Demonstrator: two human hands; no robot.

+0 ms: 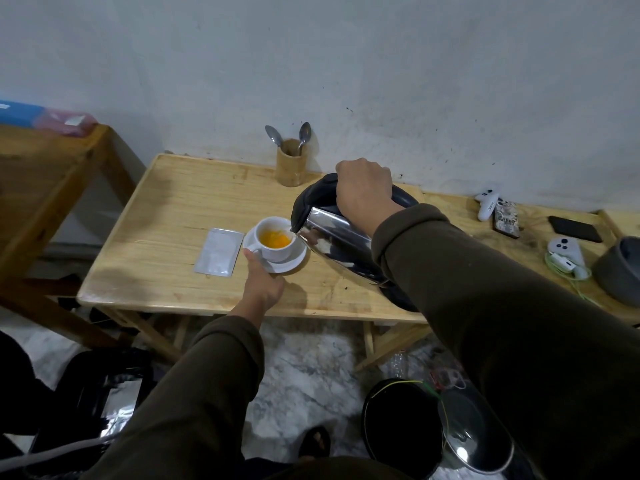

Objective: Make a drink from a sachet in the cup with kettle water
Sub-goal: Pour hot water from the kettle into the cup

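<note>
While your right hand (363, 188) grips the tilted kettle (332, 244) | spout over cup (275, 242), pouring step | left hand (263, 282) pinches saucer (294, 263) | next: level kettle, stir.

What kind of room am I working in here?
Likely a lived-in home room, not a proper kitchen: small pale wooden folding table, white game controllers beside a black phone, scuffed grey plaster wall.

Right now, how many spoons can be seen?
2. Both stand bowl-up in the wooden holder at the back of the table: one spoon leans left, the other spoon leans right. More could be hidden inside the holder.
</note>
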